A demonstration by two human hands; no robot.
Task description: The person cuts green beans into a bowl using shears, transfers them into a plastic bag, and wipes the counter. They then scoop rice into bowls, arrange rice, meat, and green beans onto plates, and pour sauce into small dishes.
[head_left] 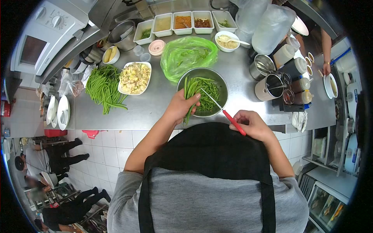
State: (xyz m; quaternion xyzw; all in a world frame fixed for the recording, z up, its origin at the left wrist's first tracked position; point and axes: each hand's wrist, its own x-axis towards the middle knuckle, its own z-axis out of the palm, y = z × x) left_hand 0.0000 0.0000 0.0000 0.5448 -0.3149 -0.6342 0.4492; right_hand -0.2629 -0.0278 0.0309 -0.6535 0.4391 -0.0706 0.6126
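White floor tiles (123, 152) run below a steel tabletop (157, 113), and a white appliance with dials (51, 29) stands at the upper left. Two people in dark trousers are at the lower left.

A steel bowl (224, 90) sits near the front edge of the tabletop, holding cut green pieces (210, 104). The person's left hand (183, 105) is closed around a bunch of green beans (189, 88) at the bowl's left side, the bunch reaching over the rim. The right hand (252, 125) has its fingers closed on the red handle of a thin-bladed knife (234, 122), whose blade crosses the bowl with its tip near the beans.

Just behind the bowl lies a green plastic bag (185, 58). Well to the left is a pile of long green beans (101, 87), beside a white dish (133, 93) of chunky yellow and white food. White tubs (163, 34) line the back. To the right stand metal containers (265, 93) and bottles (300, 86); farther right, another person's hand (326, 68) is at a white bowl (328, 91).
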